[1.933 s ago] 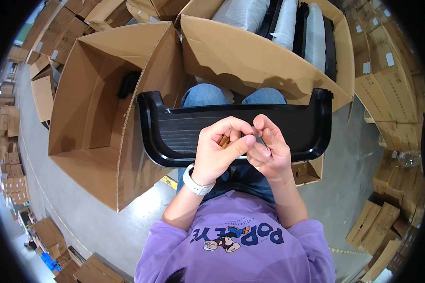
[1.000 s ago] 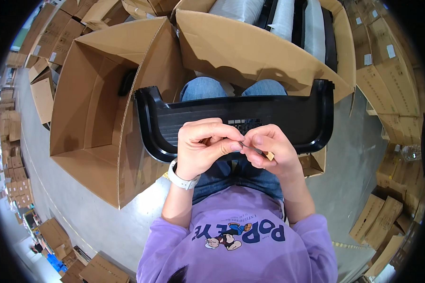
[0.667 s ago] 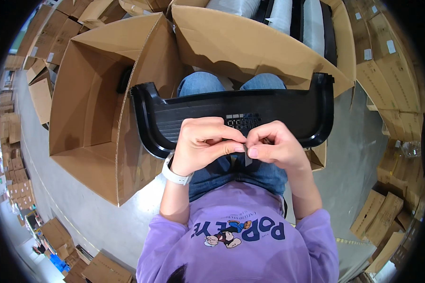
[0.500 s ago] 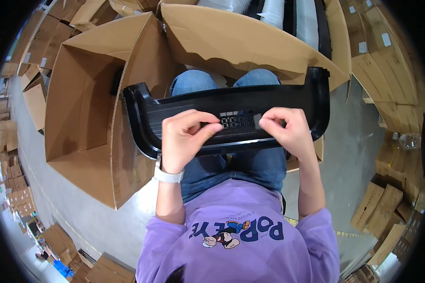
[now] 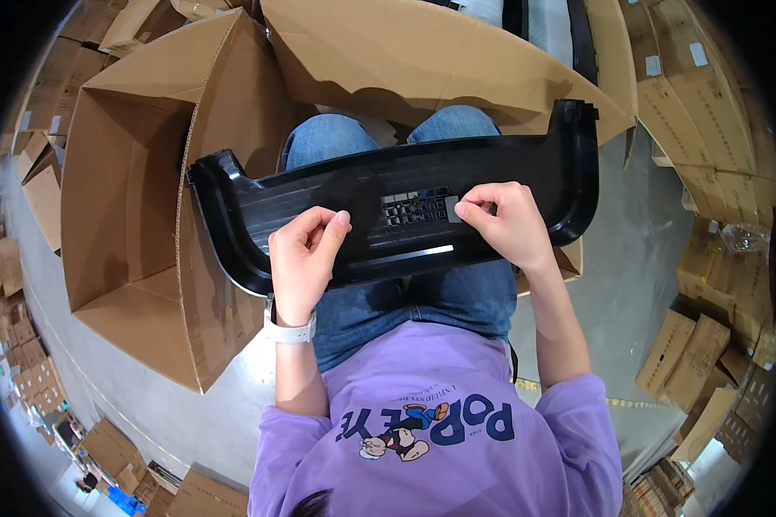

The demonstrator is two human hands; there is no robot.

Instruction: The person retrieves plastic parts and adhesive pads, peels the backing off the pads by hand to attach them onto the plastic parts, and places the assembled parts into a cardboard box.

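Observation:
A long black plastic panel (image 5: 319, 185) with upturned, curved ends lies across my thighs. At its middle is a dark rectangular film strip (image 5: 414, 207) with a grid of small pale outlines and a grey tab (image 5: 452, 208) at its right end. My right hand (image 5: 509, 222) pinches this tab between thumb and forefinger. Left of the strip, my left hand (image 5: 306, 254) hovers over the panel's near left part, apart from the strip. Its thumb and forefinger are pressed together, and whether anything is between them cannot be made out.
An open cardboard box (image 5: 129, 198) stands at my left. Beyond my knees is a larger open carton (image 5: 440, 60), with wrapped long pieces (image 5: 550, 30) at its far right. Stacked cartons (image 5: 707, 129) line the right side. Grey floor (image 5: 638, 233) shows between.
My left hand has drawn left, away from the film strip. My right hand stays at the tab. The panel sits slightly further left and is a little more tilted in view.

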